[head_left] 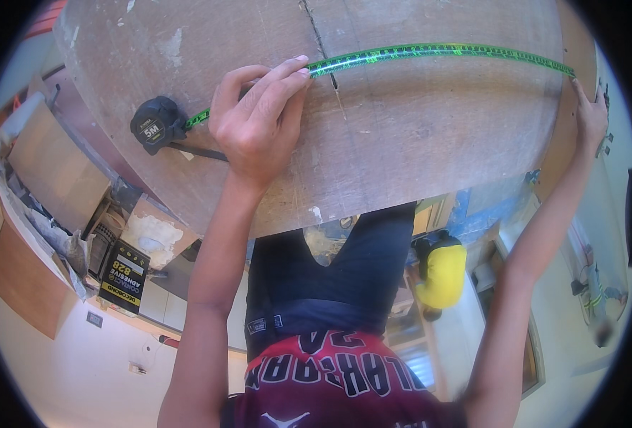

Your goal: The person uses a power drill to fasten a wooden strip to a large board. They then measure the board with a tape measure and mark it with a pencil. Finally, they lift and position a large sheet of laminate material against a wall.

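A green tape blade [415,51] runs across a worn wooden board [415,135], bowing slightly as it goes. Its black tape measure case [157,125] lies on the board at the left, with a dark strap [200,151] trailing from it. My left hand [259,118] is closed on the blade not far from the case, fingertips pinching it beside a dark crack in the wood. At the board's right edge, my right hand [591,114] grips the far end of the blade between thumb and fingers. Its other fingers are partly hidden past the edge.
Below the board at left are a black and yellow adhesive tin [123,277], cluttered boxes and a brown panel [27,282]. A yellow rounded object with black parts [444,274] is at lower right. My dark-trousered legs [330,264] are against the board's near edge.
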